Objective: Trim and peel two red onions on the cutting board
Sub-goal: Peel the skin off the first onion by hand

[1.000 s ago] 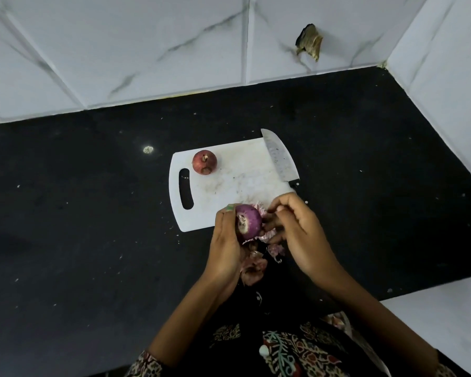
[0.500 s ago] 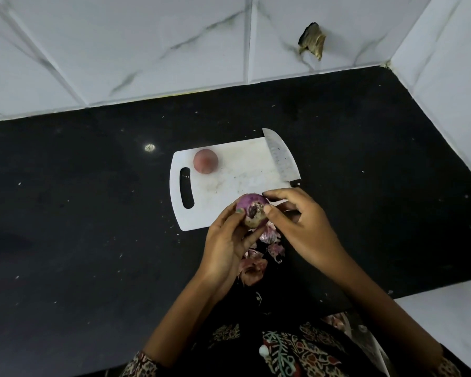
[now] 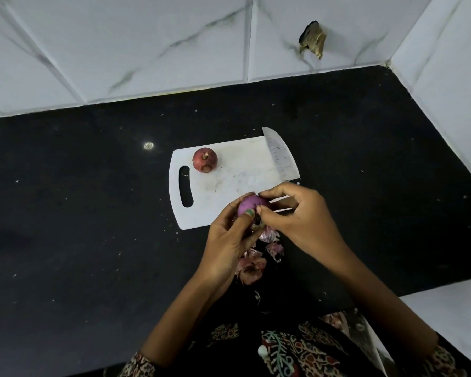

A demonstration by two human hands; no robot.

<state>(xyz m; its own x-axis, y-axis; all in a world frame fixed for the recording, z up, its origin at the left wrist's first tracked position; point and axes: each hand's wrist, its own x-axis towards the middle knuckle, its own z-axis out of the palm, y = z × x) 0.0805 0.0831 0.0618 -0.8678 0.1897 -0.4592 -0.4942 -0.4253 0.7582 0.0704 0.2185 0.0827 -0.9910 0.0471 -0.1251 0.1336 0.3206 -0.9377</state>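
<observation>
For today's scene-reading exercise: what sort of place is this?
Most likely a home kitchen worktop: a black stone counter against marble-look wall tiles, with a white cutting board, a knife and red onions.

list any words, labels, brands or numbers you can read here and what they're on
None: no readable text shows in the head view.
The steel knife blade has a speckled pattern, no legible mark.
The white plastic cutting board is unprinted, only stained.
The patterned garment bears floral motifs, not letters.
The white marbled wall tiles show veins only.
</observation>
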